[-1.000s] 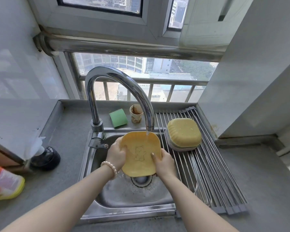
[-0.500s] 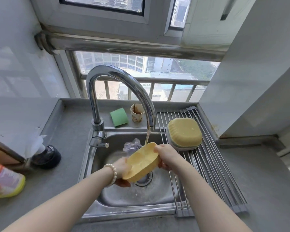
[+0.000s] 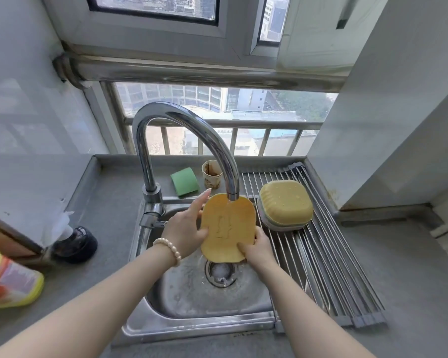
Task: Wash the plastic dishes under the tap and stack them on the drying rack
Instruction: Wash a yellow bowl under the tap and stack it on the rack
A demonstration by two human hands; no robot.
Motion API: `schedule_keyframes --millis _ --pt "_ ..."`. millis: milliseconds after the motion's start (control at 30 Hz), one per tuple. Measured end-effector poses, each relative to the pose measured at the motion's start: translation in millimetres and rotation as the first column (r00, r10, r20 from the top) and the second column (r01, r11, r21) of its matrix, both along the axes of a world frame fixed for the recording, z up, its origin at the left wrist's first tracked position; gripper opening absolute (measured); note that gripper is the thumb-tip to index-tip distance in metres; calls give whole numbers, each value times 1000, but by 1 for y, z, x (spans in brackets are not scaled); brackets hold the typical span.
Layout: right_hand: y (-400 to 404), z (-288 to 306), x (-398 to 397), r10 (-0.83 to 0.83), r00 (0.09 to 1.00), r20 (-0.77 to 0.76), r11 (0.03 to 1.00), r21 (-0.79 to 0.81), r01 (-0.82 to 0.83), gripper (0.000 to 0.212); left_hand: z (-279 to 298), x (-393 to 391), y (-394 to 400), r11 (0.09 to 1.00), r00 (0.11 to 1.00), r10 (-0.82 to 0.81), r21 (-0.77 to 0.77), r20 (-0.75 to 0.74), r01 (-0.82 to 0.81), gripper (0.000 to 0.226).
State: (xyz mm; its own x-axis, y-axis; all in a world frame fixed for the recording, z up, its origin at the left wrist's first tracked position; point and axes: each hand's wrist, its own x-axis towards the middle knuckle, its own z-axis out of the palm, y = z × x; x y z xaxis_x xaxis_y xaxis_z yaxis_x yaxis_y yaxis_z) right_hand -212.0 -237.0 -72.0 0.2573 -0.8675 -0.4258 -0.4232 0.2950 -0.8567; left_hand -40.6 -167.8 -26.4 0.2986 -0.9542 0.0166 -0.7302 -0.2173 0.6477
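Over the sink (image 3: 150, 301), left hand (image 3: 184, 228) and right hand (image 3: 258, 248) grip the yellow dish (image 3: 228, 228) between them.

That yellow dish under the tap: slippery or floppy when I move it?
The yellow dish probably is slippery: it sits under the tap. It likely stays stiff, holding its shape between the left hand and the right hand.

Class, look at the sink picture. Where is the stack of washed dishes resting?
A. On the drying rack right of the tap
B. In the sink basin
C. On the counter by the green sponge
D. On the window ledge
A: the stack sits upside down on the rack, right of the tap.
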Motion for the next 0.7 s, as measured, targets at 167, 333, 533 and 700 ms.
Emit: schedule_keyframes --millis 167,333,533,700 --pt "14 -8 15 -81 990 114 970 237 52 20 19 9 -7 955 990 141 265 -20 -131 54" --pt "1 14 17 -19 998 -61 991 133 27 30 1 13 2 816 909 351 549 -223 -181 23" --pt "16 37 15 221 839 -498 882 -265 -390 23 -38 -10 18 759 816 380 651 -436 -5 34" --pt "22 14 -2 160 939 -305 900 -345 -266 44 -41 -3 19 952 912 235 271 -336 -145 105"
